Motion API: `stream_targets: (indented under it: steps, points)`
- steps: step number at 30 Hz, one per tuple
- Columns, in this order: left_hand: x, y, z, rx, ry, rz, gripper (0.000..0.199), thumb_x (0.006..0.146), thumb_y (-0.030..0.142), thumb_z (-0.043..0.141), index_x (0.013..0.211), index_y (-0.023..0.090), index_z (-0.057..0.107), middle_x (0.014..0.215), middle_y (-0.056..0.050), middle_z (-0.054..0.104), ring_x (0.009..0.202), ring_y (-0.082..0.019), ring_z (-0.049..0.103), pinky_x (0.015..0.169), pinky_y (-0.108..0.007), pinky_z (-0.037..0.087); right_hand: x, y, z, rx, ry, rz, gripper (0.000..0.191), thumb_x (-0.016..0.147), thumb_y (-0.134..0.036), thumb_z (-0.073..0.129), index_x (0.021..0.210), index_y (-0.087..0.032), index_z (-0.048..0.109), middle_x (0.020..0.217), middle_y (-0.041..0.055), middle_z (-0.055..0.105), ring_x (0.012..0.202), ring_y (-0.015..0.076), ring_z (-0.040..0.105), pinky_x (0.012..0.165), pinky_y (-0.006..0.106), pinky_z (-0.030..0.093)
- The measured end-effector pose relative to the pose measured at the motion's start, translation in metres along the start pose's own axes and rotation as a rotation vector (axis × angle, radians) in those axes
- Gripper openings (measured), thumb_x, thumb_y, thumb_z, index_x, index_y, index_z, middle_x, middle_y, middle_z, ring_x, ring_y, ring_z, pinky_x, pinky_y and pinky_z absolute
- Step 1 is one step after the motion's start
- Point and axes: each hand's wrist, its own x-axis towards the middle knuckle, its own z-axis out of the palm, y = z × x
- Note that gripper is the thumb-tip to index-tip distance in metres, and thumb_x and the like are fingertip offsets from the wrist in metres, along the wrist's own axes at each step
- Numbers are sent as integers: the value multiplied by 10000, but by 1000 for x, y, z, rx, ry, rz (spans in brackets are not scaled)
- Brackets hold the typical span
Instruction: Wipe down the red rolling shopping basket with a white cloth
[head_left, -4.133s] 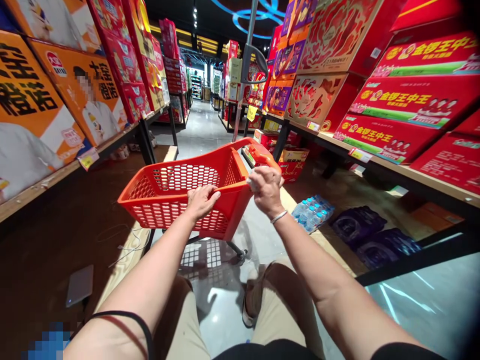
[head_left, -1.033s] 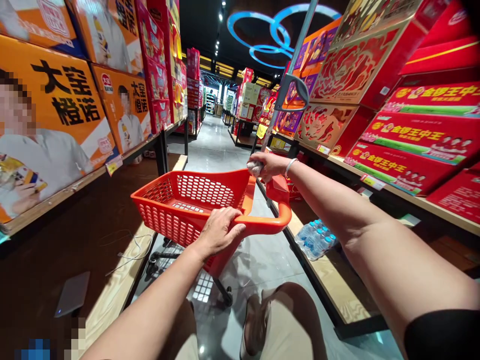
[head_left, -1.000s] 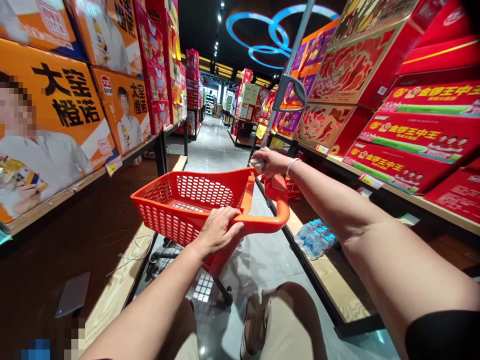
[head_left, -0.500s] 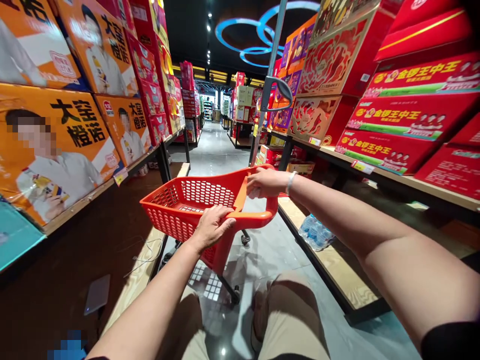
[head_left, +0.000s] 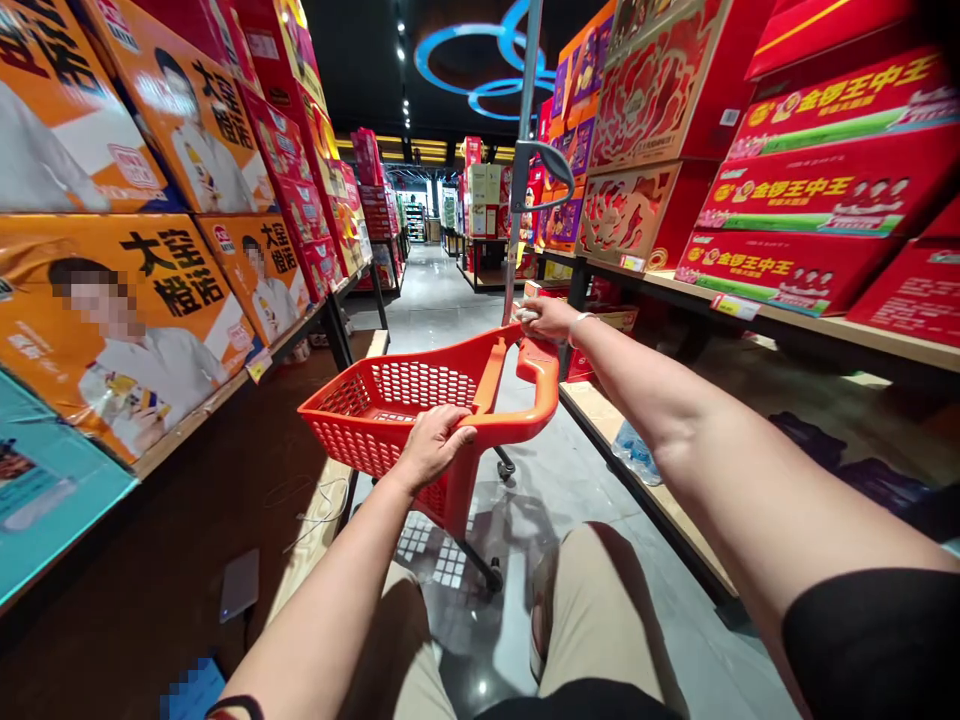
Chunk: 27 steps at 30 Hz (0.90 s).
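Leftmost, has orange cartons point(head_left: 184, 318) alongside on a shelf point(head_left: 196, 415); with left hand point(head_left: 433, 445), clasps the near rim of a red shopping cart point(head_left: 463, 475), upright on the grey floor point(head_left: 499, 630) mid-aisle, with fingers pressed together over the edge; with right hand point(head_left: 555, 318), holds a whitish wad point(head_left: 528, 314) in bent fingers at the far end of the cart handle point(head_left: 523, 426); further right, has bottled water point(head_left: 636, 452) low down, then stacked red boxes point(head_left: 795, 190).

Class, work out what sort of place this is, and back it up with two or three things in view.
Most likely a supermarket: there is a red shopping cart, with orange cartons stacked on one side above a price tag, and red boxes stacked on the other.
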Motion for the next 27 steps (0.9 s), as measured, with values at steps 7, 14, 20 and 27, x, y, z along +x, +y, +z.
stream_targets:
  steps: [7,14,20,27]
  points:
    - [7,-8,6,-10,-5,-7,387,981,486,468,1168,220,677,1135,-65,717,1081,-240,623,977,-406,425,-90,14,25,309,291,-51,368,768,-265,613,1127,-185,620,1166,68,625,1033,174,623,945,309,518]
    - [3,2,2,13,-16,-24,465,990,394,467,1434,288,556,1300,-66,644,1189,-248,545,1071,-441,371,-156,-27,52,273,493,-252,324,864,-299,647,1184,-251,631,1194,80,643,1169,235,601,1084,438,447]
    - [3,30,4,10,-47,33,528,956,313,457,1483,289,494,1422,-72,562,1298,-260,470,1148,-464,276,-161,-31,86,322,818,-71,348,894,-307,612,1236,-257,567,1251,95,583,1203,239,573,1100,448,466]
    - [6,39,1,-37,-146,5,513,976,360,359,1463,277,496,1379,-54,581,1228,-262,483,1111,-459,308,-208,-82,159,7,956,-297,491,879,-162,658,1286,-426,584,1291,47,574,1283,303,473,1094,541,456]
